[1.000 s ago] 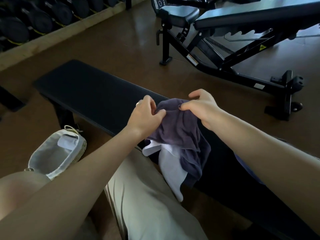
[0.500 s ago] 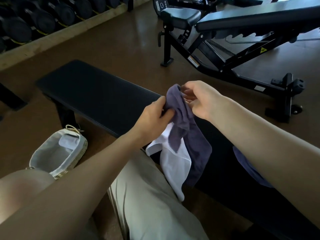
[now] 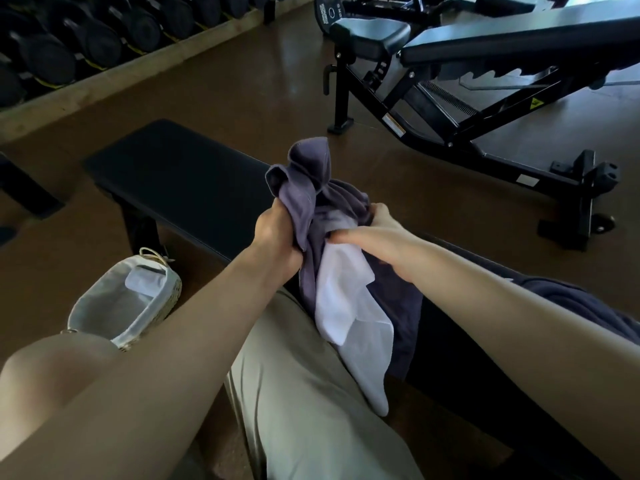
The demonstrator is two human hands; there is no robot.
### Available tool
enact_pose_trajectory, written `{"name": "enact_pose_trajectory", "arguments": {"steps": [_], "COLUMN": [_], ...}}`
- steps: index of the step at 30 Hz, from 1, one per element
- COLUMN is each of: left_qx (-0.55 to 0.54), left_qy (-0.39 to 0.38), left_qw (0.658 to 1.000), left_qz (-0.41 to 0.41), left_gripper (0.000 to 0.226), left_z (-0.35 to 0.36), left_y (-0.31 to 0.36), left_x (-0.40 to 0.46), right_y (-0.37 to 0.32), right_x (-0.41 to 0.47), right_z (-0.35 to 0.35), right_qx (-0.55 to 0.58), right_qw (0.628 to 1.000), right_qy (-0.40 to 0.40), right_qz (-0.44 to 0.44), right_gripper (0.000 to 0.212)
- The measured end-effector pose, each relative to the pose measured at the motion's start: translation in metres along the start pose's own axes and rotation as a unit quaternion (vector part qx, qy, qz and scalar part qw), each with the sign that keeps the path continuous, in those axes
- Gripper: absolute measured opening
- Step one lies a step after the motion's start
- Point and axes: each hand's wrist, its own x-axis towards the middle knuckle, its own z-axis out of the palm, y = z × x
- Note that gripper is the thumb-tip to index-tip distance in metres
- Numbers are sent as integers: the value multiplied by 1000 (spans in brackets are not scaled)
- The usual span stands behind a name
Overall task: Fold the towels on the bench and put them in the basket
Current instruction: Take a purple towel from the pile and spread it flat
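Both arms reach forward, left hand [image 3: 277, 233] and right hand [image 3: 372, 230] fingers clamped on the purple towel [image 3: 311, 188].

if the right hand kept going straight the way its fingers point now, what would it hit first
The right hand points left, into the bunched purple towel it already grips. Past that cloth, it would most likely meet the left hand, which holds the same towel, though depth is hard to judge here.

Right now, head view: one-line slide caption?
Both hands, left hand and right hand, bunch a purple towel and white towel over the bench; basket waits on the floor.
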Motion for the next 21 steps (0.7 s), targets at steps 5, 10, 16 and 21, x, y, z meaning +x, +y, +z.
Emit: {"name": "enact_pose_trajectory", "arguments": {"steps": [5, 10, 16, 21], "left_qx": [48, 290, 233, -38], "left_qy": [-69, -122, -6, 105], "left_qw": [996, 944, 957, 978], "left_qz": [12, 100, 174, 173], "left_gripper": [58, 37, 21, 24], "left_z": [-4, -18, -23, -37], "left_y": [-2, 16, 33, 61], "left_x": [3, 2, 7, 28], "right_y": [9, 5, 0, 15], "right_x": [8, 16, 18, 8], "right_z": [22, 11, -25, -51], "right_qx": [8, 27, -128, -438], "right_qw": [999, 995, 984, 894], "right_qy": [37, 67, 111, 89], "right_qz": [-11, -71, -46, -4], "right_gripper": [59, 15, 24, 33]}}
